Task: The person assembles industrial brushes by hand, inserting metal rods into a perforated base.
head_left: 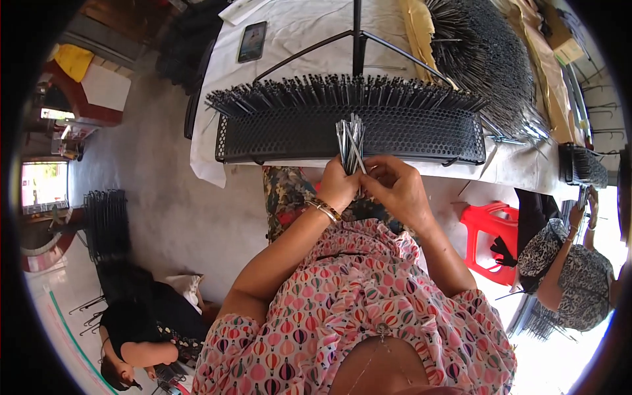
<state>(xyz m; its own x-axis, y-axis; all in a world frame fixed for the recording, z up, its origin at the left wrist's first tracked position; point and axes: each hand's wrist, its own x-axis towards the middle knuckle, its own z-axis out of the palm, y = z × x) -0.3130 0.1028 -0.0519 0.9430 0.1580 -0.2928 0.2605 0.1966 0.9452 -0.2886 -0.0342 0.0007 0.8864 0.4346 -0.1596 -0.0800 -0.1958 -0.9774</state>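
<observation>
Patterned shirt (pixel 309 309): nearest of all, on the near side of the perforated black tray (pixel 289 137), pink and white with a balloon print.
Left hand (pixel 339 186): just in front of the tray's near wall, about its middle, closed around a bundle of thin metal rods (pixel 351 141); bracelets (pixel 324 209) circle its wrist.
Right hand (pixel 399 194): in front of the tray, just right of the other hand, fingers bent and narrow, thumb and fingertips seeming to pinch the lower end of one rod that slants across the bundle.
Rod bundle: upright, rising out of the left hand, silvery tips fanned before the tray's near wall; whether they touch it, I cannot tell.
Black rods (pixel 289 95): packed in a dense row along the tray, sticking up above its near wall.
Surface (pixel 316 23): under the tray and stretching beyond it, covered in pale cloth.
Red stool (pixel 473 240): below and right of the tray, on the floor.
Black stand (pixel 358 49): behind the tray's middle, with two slanting braces.
Phone (pixel 253 42): beyond the tray's left part, lying flat.
Dark rod heap (pixel 484 59): beyond the tray's right end, on brown paper.
Co-workers: one (pixel 573 283) well right of the tray, holding rods; another (pixel 141 322) well left and nearer.
</observation>
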